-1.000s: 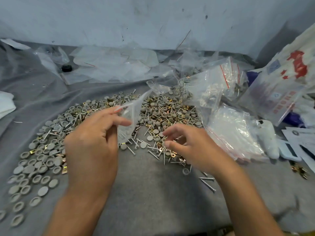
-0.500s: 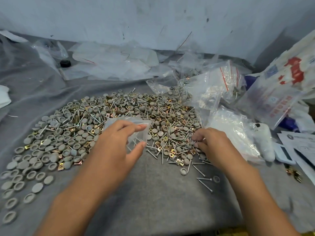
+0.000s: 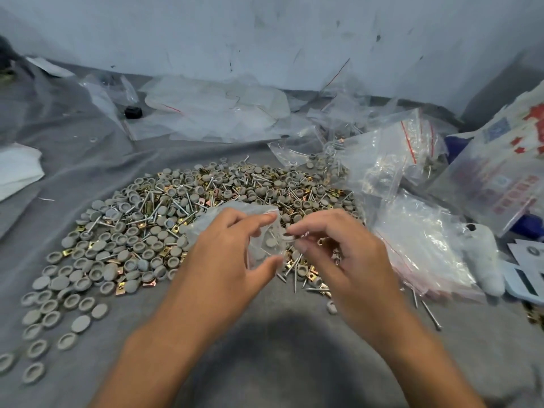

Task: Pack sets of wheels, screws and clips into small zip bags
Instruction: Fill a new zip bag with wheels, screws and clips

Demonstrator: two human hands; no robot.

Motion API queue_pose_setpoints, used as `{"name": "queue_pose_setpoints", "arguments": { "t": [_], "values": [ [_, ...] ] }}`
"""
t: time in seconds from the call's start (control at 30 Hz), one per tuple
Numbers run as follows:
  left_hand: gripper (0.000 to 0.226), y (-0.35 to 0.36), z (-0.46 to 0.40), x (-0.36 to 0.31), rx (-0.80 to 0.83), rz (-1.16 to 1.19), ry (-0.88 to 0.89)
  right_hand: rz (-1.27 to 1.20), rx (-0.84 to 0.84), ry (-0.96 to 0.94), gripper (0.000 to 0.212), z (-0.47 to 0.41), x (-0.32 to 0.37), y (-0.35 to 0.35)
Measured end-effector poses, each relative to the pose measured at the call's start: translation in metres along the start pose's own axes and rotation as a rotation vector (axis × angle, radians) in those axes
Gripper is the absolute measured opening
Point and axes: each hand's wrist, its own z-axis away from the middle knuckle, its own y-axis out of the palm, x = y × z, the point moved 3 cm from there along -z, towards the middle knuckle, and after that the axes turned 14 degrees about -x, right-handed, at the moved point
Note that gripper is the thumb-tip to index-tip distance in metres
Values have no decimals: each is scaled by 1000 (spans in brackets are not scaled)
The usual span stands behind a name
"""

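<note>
The person's left hand (image 3: 226, 260) holds a small zip bag (image 3: 265, 240) up over the near edge of the heap of parts (image 3: 188, 213), forefinger on the bag's top edge and thumb curled under its lower edge, so the clear plastic is pinched between them. At least one grey wheel (image 3: 270, 242) already shows through the plastic, just beside the thumb.

The right hand (image 3: 344, 260) sits just to the right of the bag, and its thumb and forefinger are closed on a pale grey wheel (image 3: 288, 236), the other fingers loosely curled. That wheel touches, or all but touches, the bag's right-hand edge; whether it has crossed the mouth I cannot tell, the plastic being blurred there.

So the move turns on a short sideways line: the bag lies directly left of the right fingertips, its mouth seemingly facing them, its long axis running up and away from the left thumb. The right hand is plainly the feeding one. Loose screws (image 3: 290, 269) and brass clips (image 3: 312, 272) lie just below both hands.
</note>
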Motion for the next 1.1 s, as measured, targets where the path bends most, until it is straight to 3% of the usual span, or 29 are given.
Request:
{"name": "queue_pose_setpoints", "arguments": {
  "t": [0.13, 0.27, 0.4, 0.5, 0.63, 0.77, 0.87, 0.97, 1.1],
  "values": [
    [66, 1, 0, -1, 0, 49, -4, 101, 60, -152, 12, 5, 5, 19],
    [64, 1, -1, -1, -1, 61, -8, 129, 6, -161, 22, 5, 4, 19],
    [72, -2, 0, -1, 0, 71, -8, 55, -145, 24, 18, -6, -9, -1],
    [75, -3, 0, -1, -4, 74, -11, 216, -214, 238, 16, -16, -45, -28],
    [69, -6, -1, -3, -66, 111, -36, 424, 80, 507, 17, -10, -88, -31],
    [65, -7, -3, -3, -105, 113, -47, 563, 270, 479, 25, -7, -98, -20],
    [68, -4, -2, -4, -76, 87, -41, 542, 261, 488, 11, -7, -99, -21],
    [69, -2, 0, -7, -50, 88, -38, 512, 201, 480, 13, -7, -96, -26],
    [71, -3, -1, -5, -40, 89, -38, 101, -47, 372, 18, -16, -57, -31]
  ]
}}
